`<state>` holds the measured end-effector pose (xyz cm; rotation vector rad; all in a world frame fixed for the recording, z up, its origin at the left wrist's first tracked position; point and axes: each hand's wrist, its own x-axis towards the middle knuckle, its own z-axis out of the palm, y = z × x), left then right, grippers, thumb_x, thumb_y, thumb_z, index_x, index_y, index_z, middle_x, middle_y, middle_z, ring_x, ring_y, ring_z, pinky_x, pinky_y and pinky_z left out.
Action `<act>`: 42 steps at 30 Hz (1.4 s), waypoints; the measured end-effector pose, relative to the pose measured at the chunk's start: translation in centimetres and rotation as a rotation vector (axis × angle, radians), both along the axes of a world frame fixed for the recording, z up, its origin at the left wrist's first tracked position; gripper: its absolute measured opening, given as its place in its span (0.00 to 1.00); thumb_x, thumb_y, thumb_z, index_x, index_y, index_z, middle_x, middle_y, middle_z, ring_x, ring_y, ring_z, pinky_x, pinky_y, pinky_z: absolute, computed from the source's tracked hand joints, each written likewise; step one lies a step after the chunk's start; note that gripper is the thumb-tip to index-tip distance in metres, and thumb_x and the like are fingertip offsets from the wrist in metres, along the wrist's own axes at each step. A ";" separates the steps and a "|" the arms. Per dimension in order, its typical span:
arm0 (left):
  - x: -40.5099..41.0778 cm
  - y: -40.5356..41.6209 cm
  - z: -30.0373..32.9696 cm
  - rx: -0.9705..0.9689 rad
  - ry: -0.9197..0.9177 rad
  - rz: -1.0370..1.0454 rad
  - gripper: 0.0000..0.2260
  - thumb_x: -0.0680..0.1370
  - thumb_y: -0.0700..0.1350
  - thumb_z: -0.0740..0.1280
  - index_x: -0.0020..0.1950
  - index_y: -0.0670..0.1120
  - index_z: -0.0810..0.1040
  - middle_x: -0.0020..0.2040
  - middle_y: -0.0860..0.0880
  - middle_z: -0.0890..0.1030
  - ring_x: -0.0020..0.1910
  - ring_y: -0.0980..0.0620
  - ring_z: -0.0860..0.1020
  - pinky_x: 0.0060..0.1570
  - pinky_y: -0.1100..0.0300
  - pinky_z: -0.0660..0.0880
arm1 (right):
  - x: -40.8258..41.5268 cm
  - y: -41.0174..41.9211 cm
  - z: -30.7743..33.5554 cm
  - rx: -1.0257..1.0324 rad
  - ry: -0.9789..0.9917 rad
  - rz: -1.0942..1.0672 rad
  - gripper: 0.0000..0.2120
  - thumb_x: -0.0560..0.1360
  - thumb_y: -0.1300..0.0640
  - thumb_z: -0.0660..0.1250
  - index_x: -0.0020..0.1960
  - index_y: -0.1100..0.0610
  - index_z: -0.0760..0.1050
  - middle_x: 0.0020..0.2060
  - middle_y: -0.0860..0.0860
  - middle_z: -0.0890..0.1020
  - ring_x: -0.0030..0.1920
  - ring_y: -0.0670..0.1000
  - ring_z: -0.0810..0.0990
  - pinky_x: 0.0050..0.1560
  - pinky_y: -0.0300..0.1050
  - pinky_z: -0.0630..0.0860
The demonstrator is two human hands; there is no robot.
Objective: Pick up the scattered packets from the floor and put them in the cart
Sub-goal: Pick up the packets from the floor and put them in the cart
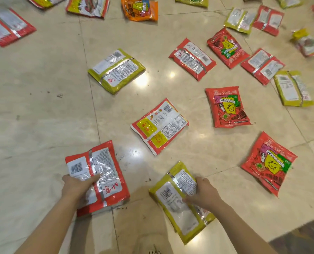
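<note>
While both arms reach down together, I have my left hand clamped on the red packet, thumb across its face and fingers under the near-left edge, so it peels off the tile. My right hand pinches the yellow packet at its right side in the same way; taking two at once should save a trip. Whether either has left the floor I cannot tell. At twelve o'clock lies a red-and-white packet, at two o'clock a red snack bag, and more are scattered beyond. No cart shows anywhere, so I judge most of the job remains.
</note>
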<state>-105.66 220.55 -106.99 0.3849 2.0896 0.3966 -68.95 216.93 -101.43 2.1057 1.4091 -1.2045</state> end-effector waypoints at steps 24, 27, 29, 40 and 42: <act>4.2 -2.3 48.2 0.588 -0.317 0.026 0.07 0.77 0.34 0.63 0.47 0.46 0.77 0.38 0.48 0.82 0.30 0.52 0.82 0.28 0.61 0.76 | -5.5 3.5 43.9 0.709 0.489 -0.500 0.08 0.74 0.58 0.68 0.52 0.53 0.72 0.44 0.49 0.79 0.45 0.52 0.78 0.47 0.41 0.70; 3.7 -4.3 58.7 0.649 -0.313 0.035 0.09 0.77 0.35 0.63 0.45 0.49 0.76 0.38 0.49 0.83 0.29 0.53 0.82 0.28 0.61 0.77 | -6.8 1.9 54.1 0.772 0.527 -0.473 0.08 0.74 0.58 0.68 0.52 0.53 0.71 0.43 0.48 0.78 0.44 0.50 0.76 0.45 0.40 0.68; 3.2 -6.1 65.5 0.696 -0.320 0.083 0.09 0.77 0.36 0.64 0.46 0.50 0.76 0.40 0.48 0.82 0.32 0.51 0.82 0.32 0.58 0.77 | -7.7 0.7 60.2 0.801 0.542 -0.466 0.09 0.74 0.58 0.68 0.51 0.51 0.71 0.46 0.50 0.79 0.46 0.52 0.77 0.50 0.44 0.72; -1.5 -19.3 91.8 1.009 -0.135 0.275 0.09 0.76 0.33 0.64 0.51 0.44 0.78 0.44 0.44 0.83 0.38 0.48 0.82 0.43 0.54 0.79 | -14.2 -6.9 84.6 0.964 0.798 -0.267 0.06 0.72 0.57 0.70 0.48 0.51 0.74 0.45 0.51 0.83 0.47 0.56 0.82 0.54 0.56 0.77; -2.1 -21.8 94.4 1.063 -0.010 0.312 0.10 0.75 0.33 0.64 0.46 0.47 0.78 0.42 0.47 0.83 0.34 0.55 0.82 0.39 0.61 0.79 | -16.0 -7.4 87.1 0.986 0.861 -0.165 0.08 0.72 0.58 0.70 0.49 0.51 0.74 0.45 0.51 0.82 0.48 0.56 0.81 0.55 0.56 0.77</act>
